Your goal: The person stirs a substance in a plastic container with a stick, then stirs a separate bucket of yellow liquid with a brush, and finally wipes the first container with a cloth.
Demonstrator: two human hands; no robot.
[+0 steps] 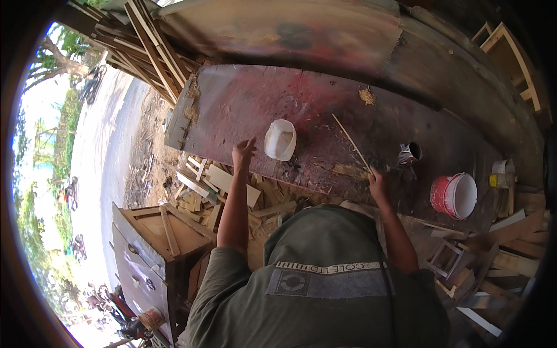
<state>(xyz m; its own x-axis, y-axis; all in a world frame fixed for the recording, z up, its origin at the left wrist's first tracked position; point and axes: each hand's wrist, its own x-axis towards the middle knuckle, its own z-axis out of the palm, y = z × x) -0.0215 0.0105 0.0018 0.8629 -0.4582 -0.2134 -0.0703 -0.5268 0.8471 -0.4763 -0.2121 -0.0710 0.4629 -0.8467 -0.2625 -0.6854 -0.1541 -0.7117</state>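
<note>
My right hand (pixel 378 185) is closed round the near end of a thin wooden stick (pixel 351 141), which slants away to the left over the stained workbench (pixel 226 95). My left hand (pixel 244 152) hovers by the bench's front edge with its fingers apart and nothing seen in them. Just right of it stands a cut-open white plastic container (pixel 270 141), apart from the fingers. Beyond my right hand is a small paint-smeared can (pixel 404 155). Farther right sits a red and white bucket (pixel 442 196), tilted so that its pale inside shows.
A clump of sawdust (pixel 366 97) lies toward the back of the bench. Wood offcuts (pixel 232 182) cover the ground in front, with more scraps at the right. A wooden cabinet (pixel 165 232) stands at lower left; long planks (pixel 154 52) lean at the far left. A yellow-labelled jar (pixel 502 174) is at far right.
</note>
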